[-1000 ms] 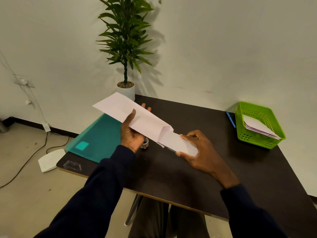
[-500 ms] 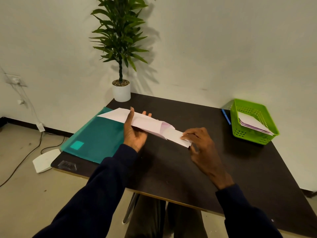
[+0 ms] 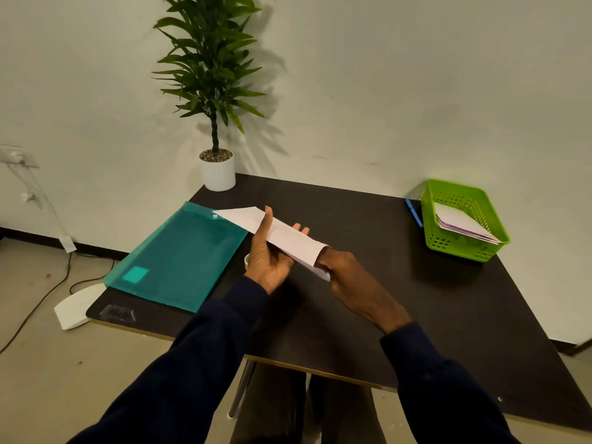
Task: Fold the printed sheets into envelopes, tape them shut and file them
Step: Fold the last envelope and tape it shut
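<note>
A: Largest items first?
B: Dark table (image 3: 416, 299). Teal folder (image 3: 179, 261) on its left side. Green basket (image 3: 455, 248) at far right, holding finished papers (image 3: 458, 219).
A: And the folded sheet (image 3: 288, 238)?
B: It's held above mid-table. Light, limp, creases readily; probably best taken at both ends.
A: Hands?
B: Left hand (image 3: 269, 261) wraps its middle, thumb on top. Right hand (image 3: 349, 274) pinches the near-right end, fingertips tucked inside the fold.
</note>
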